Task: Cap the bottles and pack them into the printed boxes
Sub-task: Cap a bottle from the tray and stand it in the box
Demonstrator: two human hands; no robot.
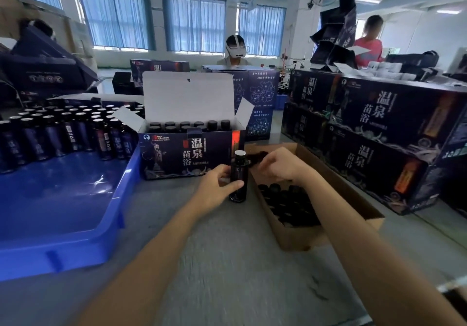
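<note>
My left hand grips a dark bottle that stands upright on the grey table, its sealed silver mouth bare. My right hand pinches a black cap just right of the bottle's neck, above a brown carton of black caps. Behind the bottle stands an open printed box with capped bottles in it, its white lid flap raised. A blue tray at the left holds several uncapped bottles along its far side.
Stacked closed printed boxes line the right side of the table. More boxes stand behind the open one. A person with a headset sits opposite, and another person stands at the far right. The tray's near half is bare blue plastic.
</note>
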